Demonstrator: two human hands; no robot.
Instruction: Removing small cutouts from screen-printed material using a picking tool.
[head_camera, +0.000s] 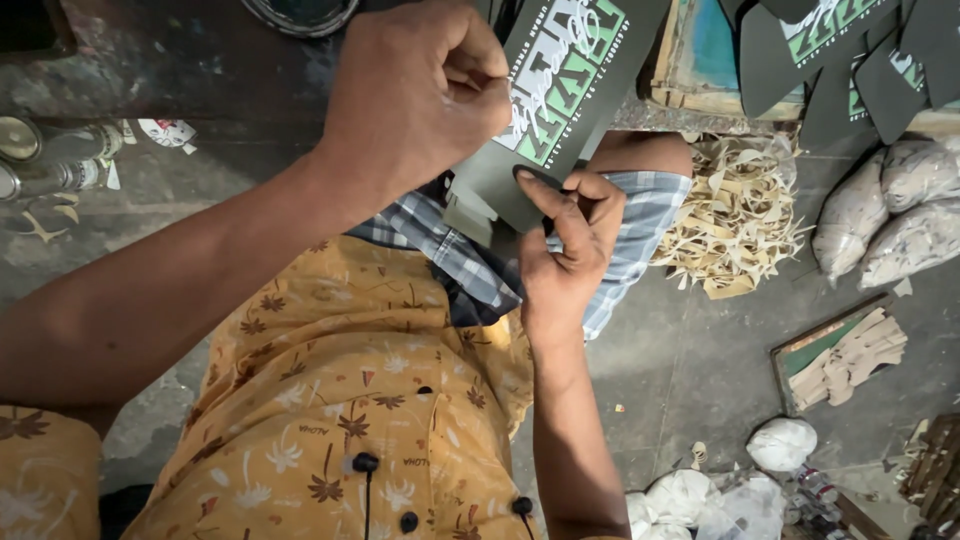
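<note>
Card sheet (560, 90), dark with green and white print, sits right in front of you, above your lap and the checked cloth (470, 265), held between both hands. Your right hand (565, 250) grasps its lower edge, thumb flat on the face beside a small oval cut and the other fingers curled behind. Your left hand (415, 95) is clenched into a fist over the sheet's upper left part, though you cannot tell how much of the card it actually pinches. It looks as if you are working at the die-cut shape near that lower edge. Any further push there calls for a steady grip up top and thumb pressure kept close to the cut line, so the card does not crease. Just past your right hand, a heap of tan offcuts (735, 215) lies on the floor (680, 350). Beside it, clear plastic bags (900, 215) are stuffed with pale scraps. Lower right, a shallow wooden tray (785, 350) holds tan cut pieces (850, 355). Farther off, more dark printed cards (850, 50) are stacked on a wooden frame (690, 95), and small tins (40, 160) stand at the far left.
</note>
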